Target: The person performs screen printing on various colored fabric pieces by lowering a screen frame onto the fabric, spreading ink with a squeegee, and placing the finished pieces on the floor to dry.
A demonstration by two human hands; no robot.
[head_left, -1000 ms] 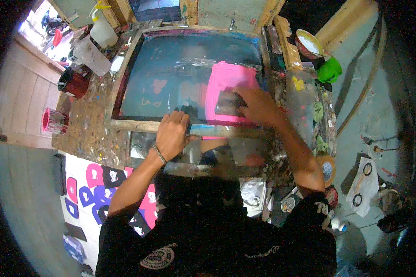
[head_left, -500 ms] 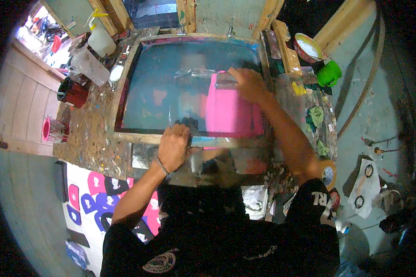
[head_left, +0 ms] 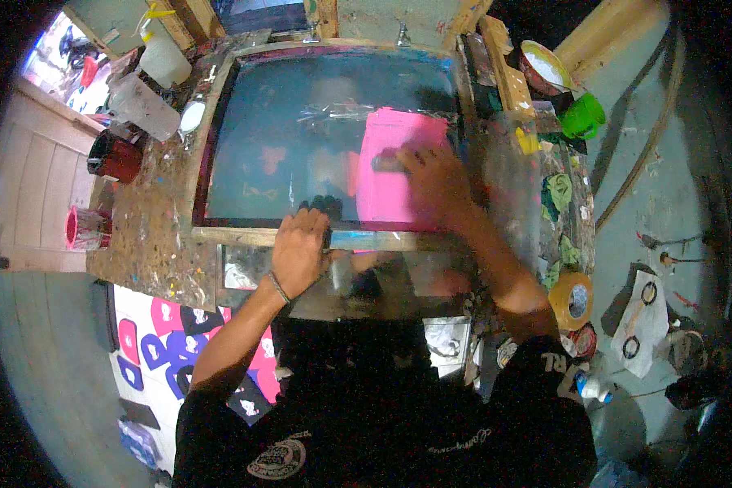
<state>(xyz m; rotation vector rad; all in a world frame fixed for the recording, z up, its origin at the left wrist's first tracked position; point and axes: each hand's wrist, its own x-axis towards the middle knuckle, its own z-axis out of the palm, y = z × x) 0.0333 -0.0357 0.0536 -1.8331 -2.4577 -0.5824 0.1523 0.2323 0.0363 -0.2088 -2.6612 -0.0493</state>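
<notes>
On the paint-spattered counter (head_left: pixel 150 236): wooden printing frame, two hands at work.

Nearest, left hand (head_left: pixel 299 250) clenched over the near rail of the printing frame (head_left: pixel 220 130), fingers curled round the wood. Beyond it, right hand (head_left: pixel 431 180) pressing a small scraper (head_left: pixel 386 162) onto the band of pink ink (head_left: pixel 398 171) spread over the right part of the mesh; grip closed on the scraper. Right of the frame, a roll of tape (head_left: pixel 572 299). Farther off, a green cup (head_left: pixel 582 116), a white-filled bowl (head_left: pixel 544 69); far left, a red pot (head_left: pixel 115 157), plastic bottles (head_left: pixel 145 107).
</notes>
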